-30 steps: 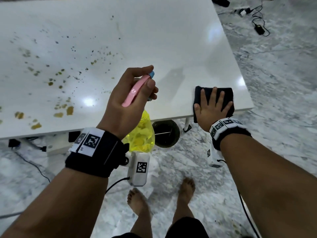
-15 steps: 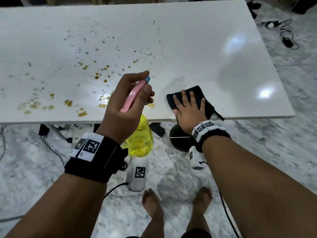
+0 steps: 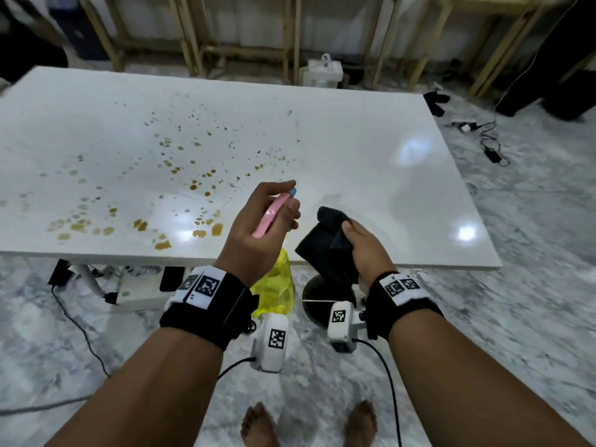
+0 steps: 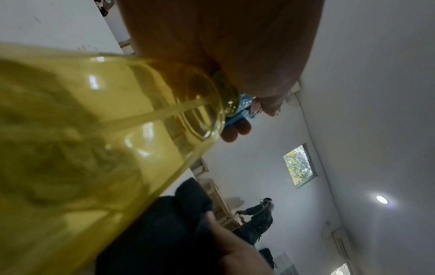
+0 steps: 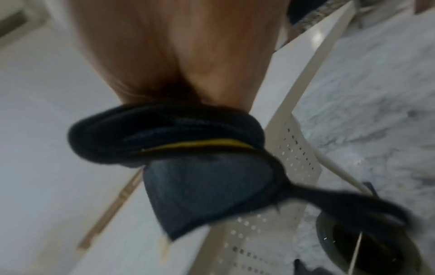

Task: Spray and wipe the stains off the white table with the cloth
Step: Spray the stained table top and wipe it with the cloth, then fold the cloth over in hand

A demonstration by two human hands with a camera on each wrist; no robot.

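Standing barefoot on the marble floor (image 3: 483,317), the person holds both forearms out toward the near edge of the white table (image 3: 354,140), each wrist wrapped in a black band with a small white camera slung beneath. The left hand (image 3: 258,233) is curled round the neck of a spray bottle (image 3: 274,285) — its yellow translucent body hangs below the table edge, while the pink trigger head with a blue nozzle tip pokes up between thumb and fingers, aimed over the tabletop. Just beside it, the right hand (image 3: 361,243) grips a black cloth (image 3: 322,240), bunched and lifted at the near edge, part of it drooping below the rim; whether any of it touches the surface cannot be told. The right wrist view shows the cloth (image 5: 207,186) folded under the palm, a dark tail trailing off. Beyond the hands, yellow-brown stains (image 3: 161,201) spatter the left and middle of the table — larger blots near the front edge, finer specks farther back. On the floor under the table sits a round dark bin (image 3: 322,304); cables (image 3: 490,143) lie off to the far right, and wooden frames (image 3: 290,43) stand along the back wall.
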